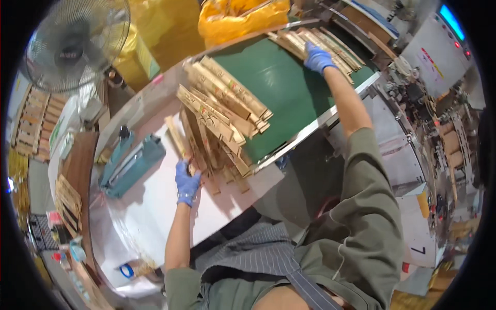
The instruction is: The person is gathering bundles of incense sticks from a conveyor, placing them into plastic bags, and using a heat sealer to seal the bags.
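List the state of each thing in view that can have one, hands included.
Left hand: gloved, at the near packets' edge; grip unclear
Right hand: gloved, on the far packets; grip unclear
Near packets: loosely heaped
Far packets: roughly side by side
Green belt: partly covered; motion unclear
Fan: upright; spinning unclear
Orange-yellow bag: open-topped
Screen: lit blue
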{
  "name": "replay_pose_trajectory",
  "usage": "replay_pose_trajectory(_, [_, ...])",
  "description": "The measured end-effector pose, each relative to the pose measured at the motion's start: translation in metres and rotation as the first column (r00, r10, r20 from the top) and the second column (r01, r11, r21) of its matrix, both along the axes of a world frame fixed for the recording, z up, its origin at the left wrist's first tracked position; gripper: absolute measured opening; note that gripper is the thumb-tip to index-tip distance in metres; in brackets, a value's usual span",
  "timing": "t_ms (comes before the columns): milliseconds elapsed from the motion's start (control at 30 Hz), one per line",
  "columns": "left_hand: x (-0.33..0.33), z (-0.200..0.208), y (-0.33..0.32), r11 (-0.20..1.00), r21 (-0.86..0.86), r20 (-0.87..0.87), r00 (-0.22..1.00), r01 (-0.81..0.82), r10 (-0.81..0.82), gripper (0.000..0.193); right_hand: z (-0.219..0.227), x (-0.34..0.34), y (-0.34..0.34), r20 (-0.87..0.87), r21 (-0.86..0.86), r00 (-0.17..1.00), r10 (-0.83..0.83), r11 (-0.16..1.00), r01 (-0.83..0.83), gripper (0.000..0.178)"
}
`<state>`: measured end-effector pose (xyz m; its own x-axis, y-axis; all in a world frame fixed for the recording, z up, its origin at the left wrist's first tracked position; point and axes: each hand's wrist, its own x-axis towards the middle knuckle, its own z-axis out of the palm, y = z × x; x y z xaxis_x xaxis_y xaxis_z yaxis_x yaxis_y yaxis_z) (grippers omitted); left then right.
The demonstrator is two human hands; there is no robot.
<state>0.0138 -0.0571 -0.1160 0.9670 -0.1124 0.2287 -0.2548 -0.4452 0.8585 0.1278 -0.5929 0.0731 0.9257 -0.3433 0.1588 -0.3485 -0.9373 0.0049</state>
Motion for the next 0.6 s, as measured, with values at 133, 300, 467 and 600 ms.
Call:
replay_pose_trajectory(133, [0.006, 0.012, 0.010, 0.990, -0.064, -0.242, 0.964, -0.128, 0.109, 0.047, 0.006, -0.001, 0.028, -0.099, 0.035, 0.995, 0.028, 0.999, -0.025, 0.067])
replay_pose_trajectory(300, [0.016, 0.023, 0.011, 0.959, -0.198, -0.304, 0.943, -0.204, 0.138, 0.039, -0.008, -0.003, 0.062, -0.104, -0.084, 0.985, 0.137, 0.986, -0.146, 0.066])
replay_pose_trajectory(467, [0.021, 0.004, 0.022, 0.943, -0.225, -0.260, 0.948, -0.246, 0.185, 0.036, -0.006, -0.007, 0.100, -0.080, -0.090, 0.964, 0.253, 0.961, -0.260, 0.066])
replay_pose_trajectory(600, [0.030, 0.015, 0.012, 0.956, -0.134, -0.327, 0.922, -0.261, 0.206, 0.046, 0.001, -0.019, 0.128, -0.037, -0.028, 0.938, 0.346, 0.937, -0.347, 0.060])
